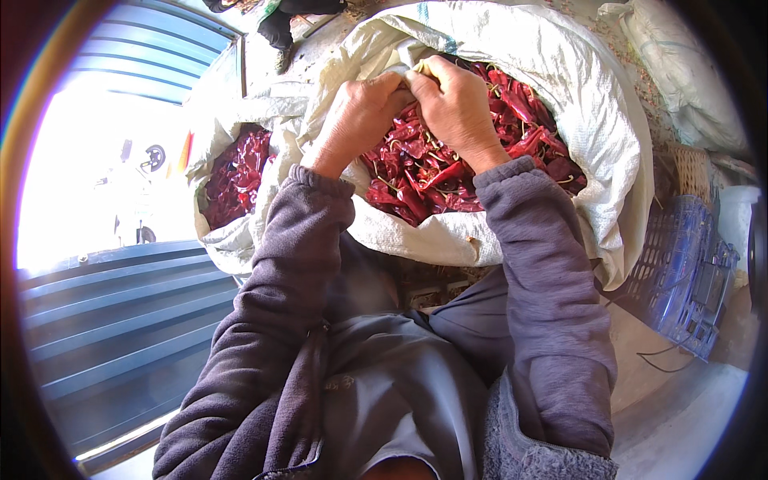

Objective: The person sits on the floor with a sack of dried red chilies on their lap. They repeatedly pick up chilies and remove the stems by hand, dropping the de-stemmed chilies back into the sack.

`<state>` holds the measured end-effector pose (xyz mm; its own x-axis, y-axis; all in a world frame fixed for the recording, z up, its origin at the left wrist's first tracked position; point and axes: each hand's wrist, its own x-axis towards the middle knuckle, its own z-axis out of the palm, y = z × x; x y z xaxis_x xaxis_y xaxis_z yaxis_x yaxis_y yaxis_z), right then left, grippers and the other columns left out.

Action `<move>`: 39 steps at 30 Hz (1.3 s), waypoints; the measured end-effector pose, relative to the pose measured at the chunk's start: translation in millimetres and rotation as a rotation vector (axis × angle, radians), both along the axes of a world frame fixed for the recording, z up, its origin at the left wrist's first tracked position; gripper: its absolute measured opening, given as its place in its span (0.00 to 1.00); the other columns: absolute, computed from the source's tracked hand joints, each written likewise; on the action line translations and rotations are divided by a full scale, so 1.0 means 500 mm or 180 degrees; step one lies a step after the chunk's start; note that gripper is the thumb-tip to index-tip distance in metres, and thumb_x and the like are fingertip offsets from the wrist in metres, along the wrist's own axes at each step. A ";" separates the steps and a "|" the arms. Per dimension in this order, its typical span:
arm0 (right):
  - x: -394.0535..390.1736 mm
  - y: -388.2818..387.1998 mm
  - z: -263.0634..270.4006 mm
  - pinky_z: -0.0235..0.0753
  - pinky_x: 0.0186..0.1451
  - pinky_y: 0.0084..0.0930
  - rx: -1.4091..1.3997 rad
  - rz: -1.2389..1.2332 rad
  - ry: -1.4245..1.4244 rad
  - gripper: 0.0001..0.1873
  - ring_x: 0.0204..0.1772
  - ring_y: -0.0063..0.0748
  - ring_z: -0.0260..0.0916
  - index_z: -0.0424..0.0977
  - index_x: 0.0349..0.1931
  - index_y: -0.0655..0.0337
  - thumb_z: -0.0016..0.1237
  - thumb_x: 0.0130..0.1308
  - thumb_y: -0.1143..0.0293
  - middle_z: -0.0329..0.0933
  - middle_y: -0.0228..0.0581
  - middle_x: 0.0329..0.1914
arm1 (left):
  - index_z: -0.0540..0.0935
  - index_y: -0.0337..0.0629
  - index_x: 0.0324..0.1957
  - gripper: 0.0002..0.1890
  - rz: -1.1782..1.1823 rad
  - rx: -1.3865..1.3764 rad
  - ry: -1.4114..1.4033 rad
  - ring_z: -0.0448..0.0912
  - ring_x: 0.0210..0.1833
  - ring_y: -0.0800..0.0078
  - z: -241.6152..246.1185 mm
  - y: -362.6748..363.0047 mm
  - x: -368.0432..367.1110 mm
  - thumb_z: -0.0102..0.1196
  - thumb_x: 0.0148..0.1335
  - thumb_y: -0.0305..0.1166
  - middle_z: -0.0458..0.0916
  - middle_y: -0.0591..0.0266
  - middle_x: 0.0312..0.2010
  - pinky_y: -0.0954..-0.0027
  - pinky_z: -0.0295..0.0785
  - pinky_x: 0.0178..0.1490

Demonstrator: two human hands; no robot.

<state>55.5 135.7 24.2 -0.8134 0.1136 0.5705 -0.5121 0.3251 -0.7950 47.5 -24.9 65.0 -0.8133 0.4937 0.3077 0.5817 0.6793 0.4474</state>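
My left hand (367, 111) and my right hand (454, 99) meet above the far part of a large white woven sack (558, 54). Thumbs and fingertips are pinched close together, with a small pale piece at the right fingertips; whether it is a stem or part of the sack, I cannot tell. Below my hands, dried red chili peppers (429, 171), several with pale curved stems, fill the open sack, whose rim is rolled outward. The left fingers are partly hidden. A second white sack (231, 240) with dried red chilies (237, 174) stands against it on the left.
Blue corrugated metal panels (132, 312) line the left, beside a bright opening. A blue plastic crate (684, 270) with a cable stands at right. Another white sack (678, 72) lies at upper right. Another person's dark-clothed leg (277, 30) shows at the top.
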 end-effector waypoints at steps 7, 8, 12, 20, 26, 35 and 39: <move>-0.002 0.019 0.002 0.76 0.27 0.19 -0.3293 0.1448 -0.1728 0.08 0.26 0.17 0.68 0.77 0.35 0.59 0.50 0.72 0.67 0.72 0.28 0.26 | 0.81 0.37 0.44 0.09 0.0072 0.1155 -0.0861 0.80 0.33 0.80 -0.028 0.005 0.007 0.54 0.72 0.32 0.85 0.62 0.32 0.73 0.74 0.36; -0.011 0.034 0.002 0.80 0.31 0.21 -0.3420 0.1103 -0.1674 0.08 0.28 0.18 0.70 0.77 0.35 0.59 0.50 0.73 0.67 0.74 0.30 0.28 | 0.81 0.37 0.44 0.09 0.0097 0.1520 -0.1269 0.80 0.34 0.81 -0.039 -0.002 0.019 0.53 0.72 0.33 0.85 0.63 0.33 0.75 0.74 0.36; -0.010 0.052 0.015 0.87 0.44 0.32 -0.3241 0.1229 -0.1644 0.10 0.42 0.39 0.85 0.73 0.45 0.69 0.45 0.74 0.69 0.81 0.47 0.41 | 0.80 0.37 0.51 0.10 0.0245 0.2442 -0.2133 0.80 0.40 0.81 -0.106 -0.065 0.040 0.54 0.73 0.29 0.85 0.63 0.41 0.78 0.76 0.45; -0.017 0.079 -0.027 0.87 0.48 0.29 -0.3008 0.1478 -0.1932 0.07 0.42 0.35 0.83 0.73 0.43 0.66 0.48 0.72 0.71 0.80 0.44 0.40 | 0.84 0.40 0.49 0.17 0.0407 0.1070 -0.1750 0.81 0.40 0.74 -0.179 -0.165 0.023 0.62 0.56 0.20 0.84 0.63 0.39 0.71 0.76 0.46; -0.018 0.068 -0.036 0.73 0.27 0.14 -0.2633 0.1407 -0.2492 0.10 0.26 0.13 0.68 0.76 0.37 0.59 0.51 0.73 0.62 0.74 0.26 0.28 | 0.85 0.42 0.47 0.19 0.0293 -0.0783 -0.0804 0.79 0.45 0.49 -0.206 -0.179 0.034 0.64 0.49 0.22 0.80 0.51 0.38 0.56 0.75 0.50; -0.008 0.032 -0.053 0.65 0.24 0.16 -0.0992 0.1425 -0.2443 0.09 0.24 0.14 0.65 0.76 0.37 0.62 0.51 0.72 0.65 0.72 0.26 0.25 | 0.84 0.37 0.45 0.14 0.0969 0.0948 -0.1266 0.78 0.42 0.69 -0.176 -0.176 0.020 0.67 0.58 0.30 0.80 0.57 0.37 0.67 0.72 0.47; 0.010 0.014 -0.038 0.70 0.27 0.20 -0.0163 0.1497 -0.2302 0.12 0.25 0.18 0.69 0.78 0.41 0.64 0.56 0.69 0.63 0.77 0.30 0.27 | 0.82 0.36 0.43 0.10 0.1073 0.1520 -0.1761 0.76 0.36 0.80 -0.138 -0.135 0.026 0.64 0.65 0.32 0.81 0.67 0.33 0.74 0.73 0.41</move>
